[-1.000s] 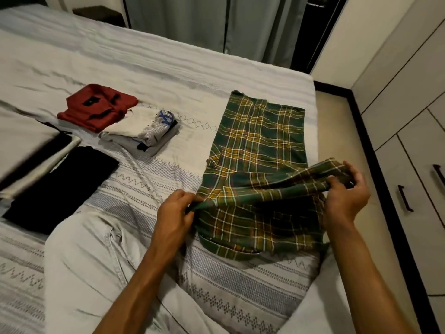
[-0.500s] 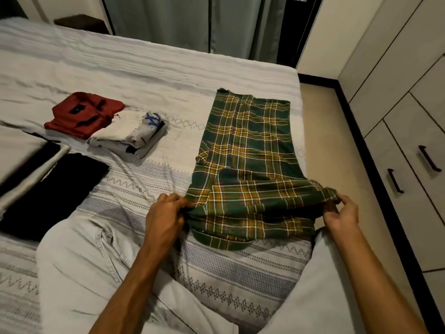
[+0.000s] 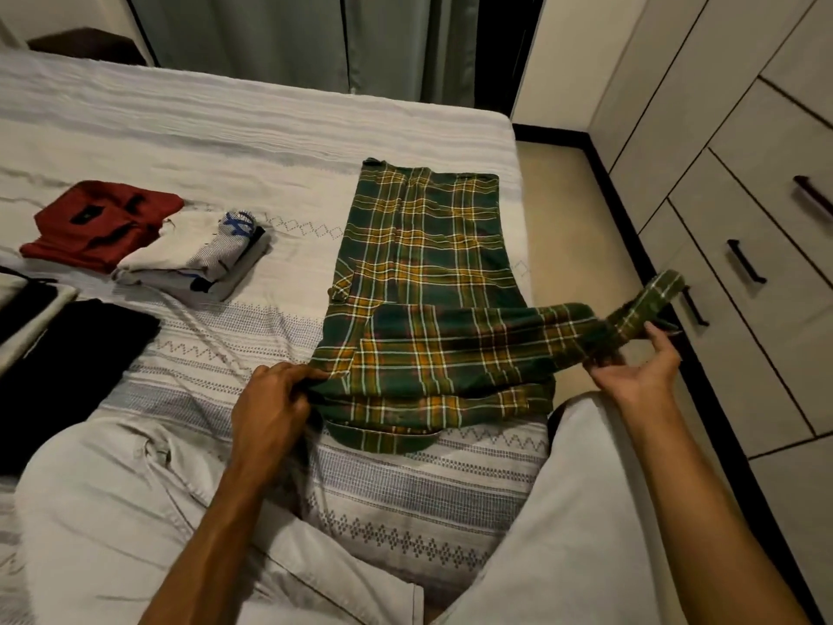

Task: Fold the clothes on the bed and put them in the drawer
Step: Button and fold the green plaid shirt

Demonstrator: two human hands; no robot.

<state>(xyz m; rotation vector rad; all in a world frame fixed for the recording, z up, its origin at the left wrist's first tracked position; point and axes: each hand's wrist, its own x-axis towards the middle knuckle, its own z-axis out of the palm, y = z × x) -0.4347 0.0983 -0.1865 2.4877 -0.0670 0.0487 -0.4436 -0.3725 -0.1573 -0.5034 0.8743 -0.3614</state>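
Note:
A green and yellow plaid shirt [image 3: 428, 281] lies lengthwise on the white bed [image 3: 225, 128], its near part folded across. My left hand [image 3: 275, 399] pinches the shirt's near left edge against the bed. My right hand [image 3: 640, 367] holds the end of a plaid sleeve [image 3: 631, 318], pulled out to the right past the bed's edge. To the right stands a cabinet of drawers [image 3: 743, 227] with dark handles, all shut.
Folded clothes lie at the left: a red garment [image 3: 99, 218], a white and grey stack [image 3: 198, 259], a black piece [image 3: 67, 354]. My legs in light trousers [image 3: 112, 512] rest on the bed. A narrow strip of floor [image 3: 577, 209] separates bed and cabinet.
My right hand has drawn the sleeve outward to the right, over the bed's edge. The lifted fold of the shirt has dropped flat onto the bed. My left hand kept its grip.

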